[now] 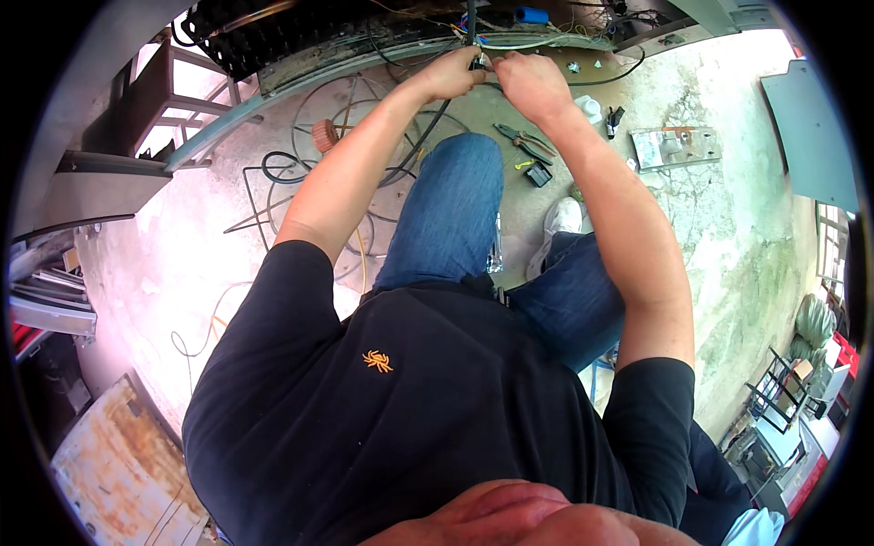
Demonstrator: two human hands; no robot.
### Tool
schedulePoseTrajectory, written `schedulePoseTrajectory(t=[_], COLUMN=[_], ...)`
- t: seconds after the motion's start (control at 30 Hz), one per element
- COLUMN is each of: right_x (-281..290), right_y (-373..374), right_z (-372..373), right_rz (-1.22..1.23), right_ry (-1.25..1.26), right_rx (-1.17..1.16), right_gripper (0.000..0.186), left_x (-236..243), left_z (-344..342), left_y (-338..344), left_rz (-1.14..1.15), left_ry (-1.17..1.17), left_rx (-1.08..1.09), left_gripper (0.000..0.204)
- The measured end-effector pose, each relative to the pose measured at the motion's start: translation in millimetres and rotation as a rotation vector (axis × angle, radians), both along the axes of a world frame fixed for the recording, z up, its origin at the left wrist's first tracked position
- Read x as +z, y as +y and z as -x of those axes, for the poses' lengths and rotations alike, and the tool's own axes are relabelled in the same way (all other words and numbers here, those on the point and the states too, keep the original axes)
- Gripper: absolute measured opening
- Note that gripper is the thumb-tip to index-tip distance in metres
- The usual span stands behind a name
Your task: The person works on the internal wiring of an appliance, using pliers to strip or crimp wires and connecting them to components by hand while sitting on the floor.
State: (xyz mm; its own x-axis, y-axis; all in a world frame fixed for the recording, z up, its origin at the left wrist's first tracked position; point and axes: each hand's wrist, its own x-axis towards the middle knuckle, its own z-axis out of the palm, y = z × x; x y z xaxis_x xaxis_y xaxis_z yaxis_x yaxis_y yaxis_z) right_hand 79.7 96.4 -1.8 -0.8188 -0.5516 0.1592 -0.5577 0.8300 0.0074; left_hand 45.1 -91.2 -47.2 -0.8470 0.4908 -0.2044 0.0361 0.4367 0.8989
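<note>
Both my hands meet at the edge of an open metal frame at the far side. My left hand is closed around a black cable, which hangs down past it toward the floor. Close beside it, my right hand is closed with its fingertips pressed together near the cable; what they pinch is too small to make out. Thin coloured wires show just beyond my fingers. On the floor below my right hand lie pliers with dark handles and a small black box.
Loose cable loops and a brownish roll lie left of my knee. A white bottle and a worn metal plate are at right. Inside the frame sits a blue cylinder. A rusty panel stands at lower left.
</note>
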Motion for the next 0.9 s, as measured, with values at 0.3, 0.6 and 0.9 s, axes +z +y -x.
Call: schedulePoseTrajectory(t=[0.3, 0.6, 0.9], right_x=[-9.5, -11.7, -3.4], right_y=[1.4, -1.8, -3.6], right_z=[0.2, -3.1, -4.9], right_rz=[-0.024, -0.039, -0.015], right_ry=[-0.055, -0.002, -0.183], right_rx=[-0.007, -0.001, -0.086], right_gripper=[0.018, 0.017, 0.02], left_x=[2.1, -4.1, -4.5], left_z=[2.0, 3.4, -5.4], left_y=[0.5, 2.2, 3.6], left_rz=[0.168, 0.162, 0.173], left_ry=[0.11, 0.257, 0.221], left_rx=[-0.092, -0.02, -0.032], left_gripper=[0.036, 0.037, 0.032])
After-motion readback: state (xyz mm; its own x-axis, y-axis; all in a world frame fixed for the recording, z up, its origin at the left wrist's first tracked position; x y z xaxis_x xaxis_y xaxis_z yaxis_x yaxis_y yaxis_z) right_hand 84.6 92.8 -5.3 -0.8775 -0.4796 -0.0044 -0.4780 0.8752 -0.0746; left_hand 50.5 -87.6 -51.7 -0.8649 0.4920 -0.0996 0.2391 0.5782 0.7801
